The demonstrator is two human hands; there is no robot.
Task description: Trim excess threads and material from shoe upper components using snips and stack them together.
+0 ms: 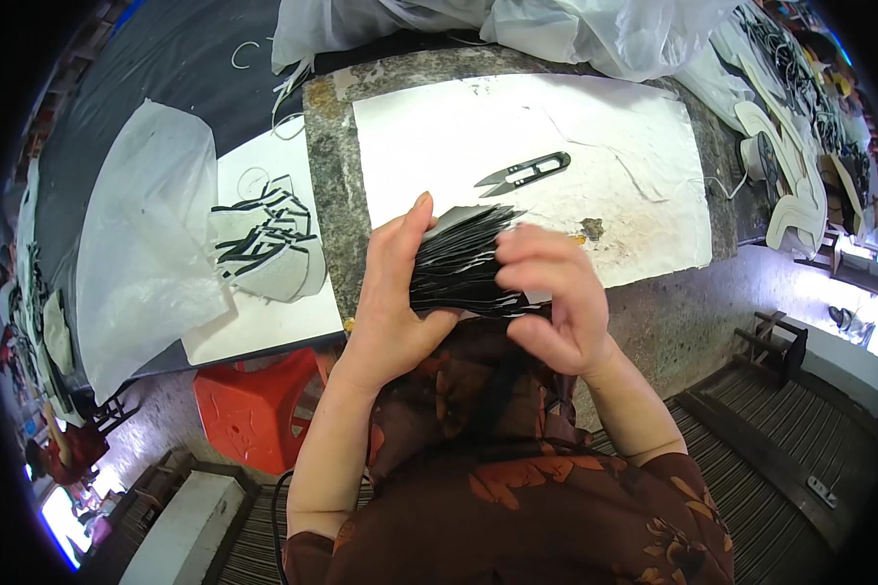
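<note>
A thick stack of thin black pieces (pixel 458 268), with pale edges showing here and there, is held above the near edge of the table. My left hand (pixel 395 283) grips its left side, closed on it with the thumb at the far end. At the stack's right end is my right hand (pixel 561 292), its fingers curved and thumb apart. The fingertips overlap the stack's edge, and whether they press on it is hard to tell. Beyond the stack, thread snips (pixel 527 175) with dark handles lie on a white sheet (pixel 429 127).
Left of the sheet, pale cut pieces with black strips (pixel 273 253) lie beside a translucent plastic bag (pixel 151 244). More clear plastic (pixel 595 34) is heaped at the far edge. A red stool (pixel 249 409) stands below left. White curved pieces (pixel 800 205) lie at the right.
</note>
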